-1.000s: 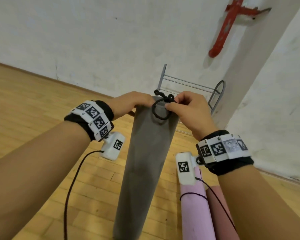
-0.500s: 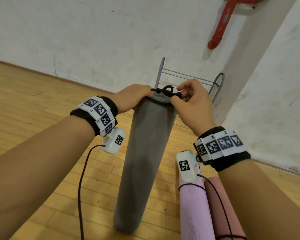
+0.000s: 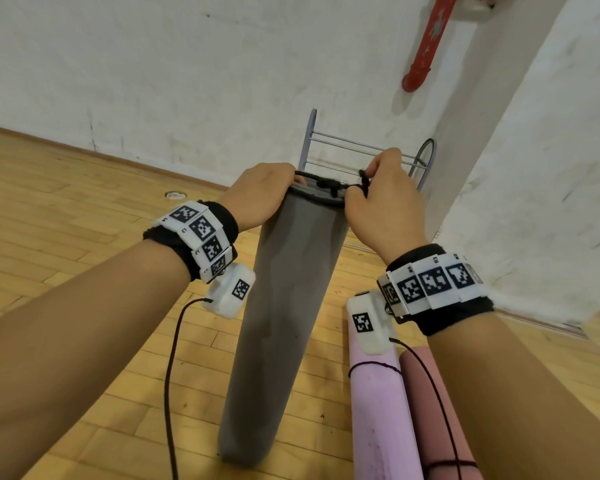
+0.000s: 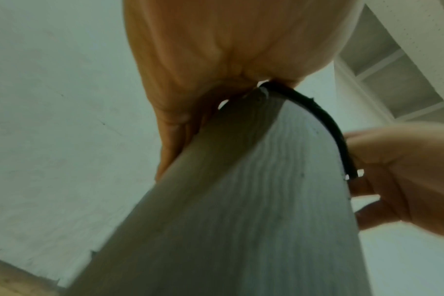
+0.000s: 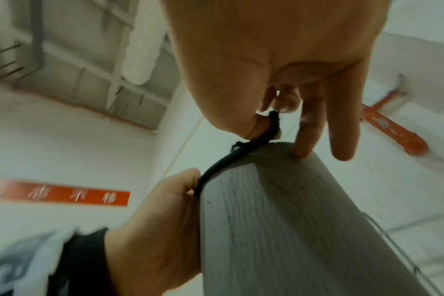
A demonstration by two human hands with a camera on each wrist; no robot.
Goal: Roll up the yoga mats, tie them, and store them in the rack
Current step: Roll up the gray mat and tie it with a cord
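The wooden floor (image 3: 66, 209) ran to a white wall, and a metal rack (image 3: 361, 150) stood at the far side against it. A rolled grey mat (image 3: 284, 306) stood upright on the floor in the middle, its top end between both hands. To its right lay a pale pink mat (image 3: 381, 410) and a darker pink mat (image 3: 430, 410), each with a dark cord round it.

The left hand (image 3: 260, 195) curled over the near-left rim of the grey mat and pinched one side of a black band (image 3: 326, 183). The right hand (image 3: 385, 202) pinched the knotted side of the band between thumb and forefinger; the right wrist view showed its other fingers (image 5: 307, 130) resting straight on the mat's end.

The band looked stretched across the top, not yet down round the roll. If either pinch slipped, it would likely snap back, and the roll could loosen. The mat, balanced on end, could also topple.

An orange sign (image 5: 58, 195) showed pale characters, too blurred to read; letters on the wrist tags were too small to read.
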